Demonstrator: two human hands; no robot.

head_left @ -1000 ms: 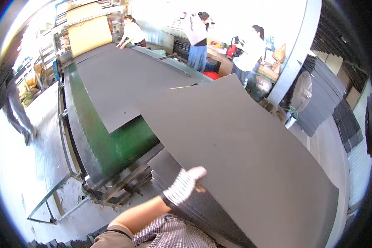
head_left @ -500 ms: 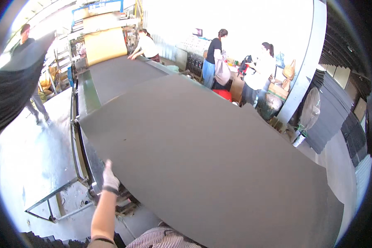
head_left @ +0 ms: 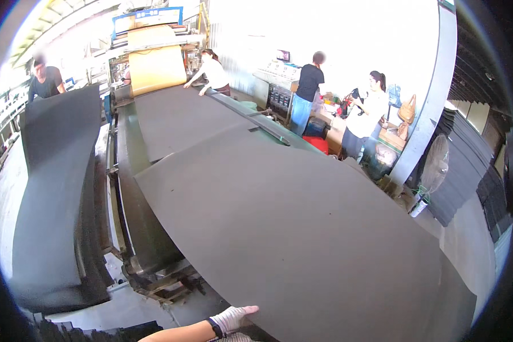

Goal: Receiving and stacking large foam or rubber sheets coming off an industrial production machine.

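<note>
1. Left hand (head_left: pixel 232 320): closed on grey sheet's (head_left: pixel 302 228) edge, thumb above, fingers hidden; right hand out of frame
2. Sheet overhangs conveyor's (head_left: pixel 145 239) near end
3. Overhang could crease if this grip slips

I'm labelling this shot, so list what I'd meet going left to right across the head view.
Dark draped sheets, yellow sheet, gloved left hand, person in blue trousers, right-hand person in white top, fan.
</note>
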